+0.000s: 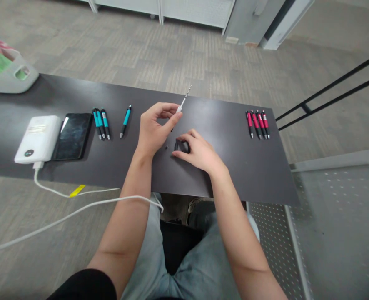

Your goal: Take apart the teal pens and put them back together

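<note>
My left hand (155,127) is raised over the middle of the table, its thumb and fingers pinching a slim white stick-like tool (184,100). The tool's thin, metallic-looking end points up and away to the right. Close beside it, my right hand (198,151) rests at the tabletop with thumb and fingers curled around a small black rounded object (183,146). The fingers partly cover that object, so its kind is unclear. A tiny dark piece (167,147) lies on the table between the two hands.
On the dark table (228,175) lie several teal pens (101,123), one apart (125,121), and several red pens (258,124) at right. A white power bank (37,139) with a cable (78,214) touches a black phone (73,135). A white basket (28,77) stands far left.
</note>
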`<state>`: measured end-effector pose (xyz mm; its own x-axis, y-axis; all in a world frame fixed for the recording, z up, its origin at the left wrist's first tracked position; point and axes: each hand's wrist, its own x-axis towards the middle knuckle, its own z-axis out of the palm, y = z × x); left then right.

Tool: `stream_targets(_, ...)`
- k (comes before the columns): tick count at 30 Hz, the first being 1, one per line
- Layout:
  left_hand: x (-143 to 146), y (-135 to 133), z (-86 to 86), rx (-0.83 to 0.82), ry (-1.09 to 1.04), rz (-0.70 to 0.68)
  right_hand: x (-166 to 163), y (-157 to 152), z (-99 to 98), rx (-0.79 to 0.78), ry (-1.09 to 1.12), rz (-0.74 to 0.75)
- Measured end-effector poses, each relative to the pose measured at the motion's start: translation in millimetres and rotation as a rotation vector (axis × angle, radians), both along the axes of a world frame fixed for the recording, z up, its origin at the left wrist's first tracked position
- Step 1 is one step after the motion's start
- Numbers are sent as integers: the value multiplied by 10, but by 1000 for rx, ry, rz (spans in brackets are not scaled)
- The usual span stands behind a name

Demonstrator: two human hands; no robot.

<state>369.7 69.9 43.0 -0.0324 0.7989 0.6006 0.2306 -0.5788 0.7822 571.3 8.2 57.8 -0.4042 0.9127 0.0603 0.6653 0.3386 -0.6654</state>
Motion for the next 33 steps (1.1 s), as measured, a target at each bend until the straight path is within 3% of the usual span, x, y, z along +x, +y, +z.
stream_targets(3, 5, -2, 6, -14, 12, -14, -42, 24, -38, -2, 12, 36)
stream_targets(6, 5, -8, 16, -31, 35, -26, 16, 98, -73, -73, 190, 57)
stream_targets(9, 9, -11, 17, -32, 57, -34, 118, 172, -77, -96, 389, -41)
stream_targets(16, 48, -58, 48, -73, 141, -86, 449, 296, -1, 201, 670, -385)
stream_targets(22, 109, -109, 66, -83, 231, -203, 704, 359, -42, 370, 722, -468)
stream_targets(33, 169, -145, 100, -121, 297, -254, 581, 318, -55, 229, 766, -441)
